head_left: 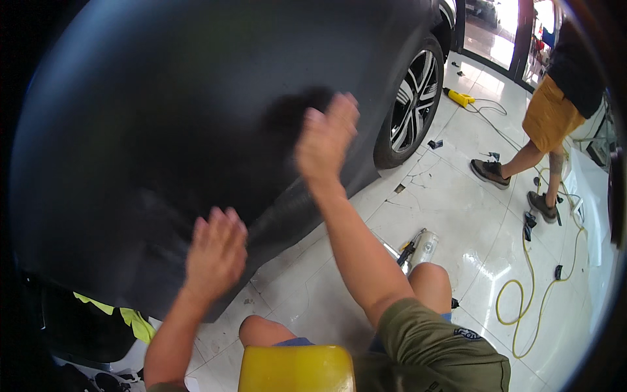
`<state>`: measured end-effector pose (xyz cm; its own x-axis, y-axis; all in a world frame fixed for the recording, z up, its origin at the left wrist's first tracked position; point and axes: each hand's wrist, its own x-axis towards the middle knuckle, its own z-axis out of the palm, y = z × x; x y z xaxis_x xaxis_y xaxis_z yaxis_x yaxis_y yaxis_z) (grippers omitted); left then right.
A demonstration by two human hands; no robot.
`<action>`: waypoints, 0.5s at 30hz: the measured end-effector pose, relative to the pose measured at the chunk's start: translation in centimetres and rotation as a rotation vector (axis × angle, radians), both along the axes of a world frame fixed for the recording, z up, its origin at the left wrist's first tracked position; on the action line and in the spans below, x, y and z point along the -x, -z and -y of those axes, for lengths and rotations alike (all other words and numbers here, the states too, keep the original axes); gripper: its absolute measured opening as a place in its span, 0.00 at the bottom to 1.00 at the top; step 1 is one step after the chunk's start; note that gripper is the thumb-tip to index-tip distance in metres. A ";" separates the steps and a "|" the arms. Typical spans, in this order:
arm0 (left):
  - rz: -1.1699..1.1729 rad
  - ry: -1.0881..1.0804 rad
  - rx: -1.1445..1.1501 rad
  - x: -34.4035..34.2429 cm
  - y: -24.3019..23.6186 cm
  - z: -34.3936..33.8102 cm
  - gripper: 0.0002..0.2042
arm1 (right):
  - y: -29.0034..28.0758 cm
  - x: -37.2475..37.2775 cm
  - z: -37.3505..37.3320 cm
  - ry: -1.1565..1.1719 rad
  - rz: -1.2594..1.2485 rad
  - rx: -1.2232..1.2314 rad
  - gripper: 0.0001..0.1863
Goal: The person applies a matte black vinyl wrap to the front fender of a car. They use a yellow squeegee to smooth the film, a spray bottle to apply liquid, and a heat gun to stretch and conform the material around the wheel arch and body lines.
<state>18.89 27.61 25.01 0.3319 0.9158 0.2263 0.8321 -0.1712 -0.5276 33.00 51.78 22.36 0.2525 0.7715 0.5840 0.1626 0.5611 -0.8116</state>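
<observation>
Matte black film covers the side of a car in front of me, with faint creases low down and a loose lower edge. My right hand is raised at the panel near the wheel, fingers stretched out, holding nothing. Lower and to the left, my left hand is also at the film, its fingers extended and nothing in it. Both hands are slightly blurred. Whether the palms touch the film, I cannot tell.
Right of the panel is a car wheel. A pale canister with a black fitting stands by my knee. A yellow hose, a yellow tool and dark scraps lie on white tiles. Another person stands right. A lime cloth hangs lower left.
</observation>
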 end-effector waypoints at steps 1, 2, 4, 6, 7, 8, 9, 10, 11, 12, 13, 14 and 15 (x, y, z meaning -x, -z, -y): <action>0.008 0.026 -0.182 -0.8 -2.6 -2.3 0.29 | -3.4 1.1 0.9 0.012 0.066 -0.205 0.39; -0.081 0.003 -0.310 -1.4 -4.9 -4.2 0.31 | -6.4 2.7 2.2 -0.011 0.144 -0.332 0.40; -0.236 -0.155 -0.445 -0.8 -6.6 -7.6 0.30 | -9.3 4.8 3.0 -0.066 0.247 -0.444 0.41; -0.341 -0.160 -0.432 1.5 -4.9 -7.4 0.31 | -6.6 4.4 1.1 0.012 0.241 -0.425 0.42; -0.323 -0.116 -0.391 2.0 -2.9 -6.9 0.32 | -4.7 4.3 -0.4 0.056 0.238 -0.419 0.42; -0.292 -0.080 -0.350 2.5 -0.1 -5.9 0.32 | -1.9 3.8 -1.6 0.092 0.230 -0.335 0.42; -0.287 -0.121 -0.276 2.8 1.7 -4.3 0.33 | 0.4 3.4 -1.8 0.096 0.208 -0.247 0.42; -0.274 -0.115 -0.276 2.6 3.3 -4.3 0.32 | 1.4 2.7 -2.3 0.106 0.213 -0.215 0.42; -0.261 -0.109 -0.262 2.4 5.0 -4.2 0.32 | 2.7 2.4 -2.6 0.112 0.221 -0.170 0.41; -0.251 -0.099 -0.258 2.2 6.2 -4.1 0.31 | 3.5 2.0 -2.9 0.125 0.225 -0.133 0.41; -0.326 -0.072 -0.218 2.3 7.4 -3.8 0.31 | 4.5 1.8 -3.0 0.128 0.178 -0.080 0.40; -0.402 -0.045 -0.192 2.3 8.2 -3.7 0.30 | 5.2 1.8 -3.4 0.134 0.128 -0.040 0.40; -0.480 -0.017 -0.162 2.6 9.0 -3.3 0.30 | 5.9 1.9 -3.8 0.141 0.077 0.003 0.40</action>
<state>16.27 30.90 16.05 0.4189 0.8876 0.1917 0.4913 -0.0440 -0.8699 31.14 55.54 16.42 0.3126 0.7336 0.6034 0.3012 0.5259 -0.7954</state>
